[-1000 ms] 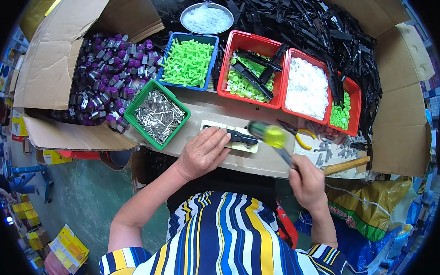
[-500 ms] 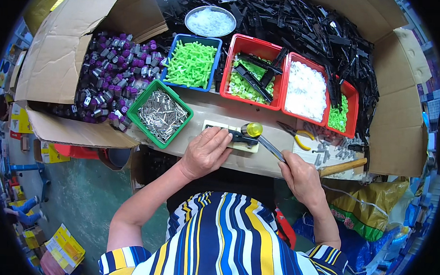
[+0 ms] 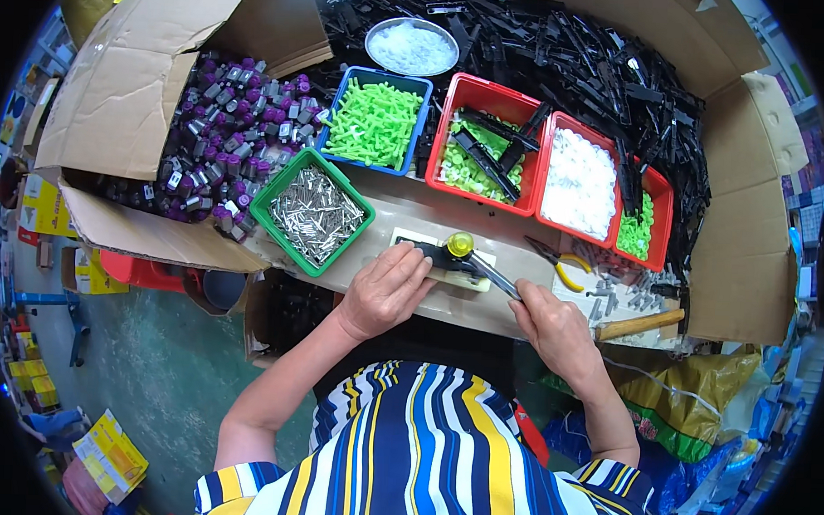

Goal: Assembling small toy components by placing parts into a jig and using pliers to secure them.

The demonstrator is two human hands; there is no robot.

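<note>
My left hand (image 3: 385, 291) is closed, its fingertips pinching a black plastic part (image 3: 441, 257) against a cream block (image 3: 470, 281) on the worktable. The fingers cover part of that piece. Closed round the handle of a small mallet (image 3: 491, 273) is my right hand (image 3: 555, 331). The mallet's yellow head sits over the black part, just right of my left fingertips; whether it touches cannot be made out. Beyond my left hand stands a green bin (image 3: 266, 218) of metal pins. Pliers with yellow grips (image 3: 570, 272) lie to the right of the block.
A blue bin (image 3: 420, 135) holds green plastic pieces. Red bins (image 3: 534, 194) hold green and white parts. At the back are a metal bowl (image 3: 410, 49) and heaped black parts (image 3: 573, 59). A cardboard box (image 3: 127, 93) contains purple-grey pieces. A wooden handle (image 3: 641, 324) lies at the right.
The yellow mallet head has shifted left over the black part, with my right hand following slightly. My left hand keeps its hold. The whole view has shifted a little.
</note>
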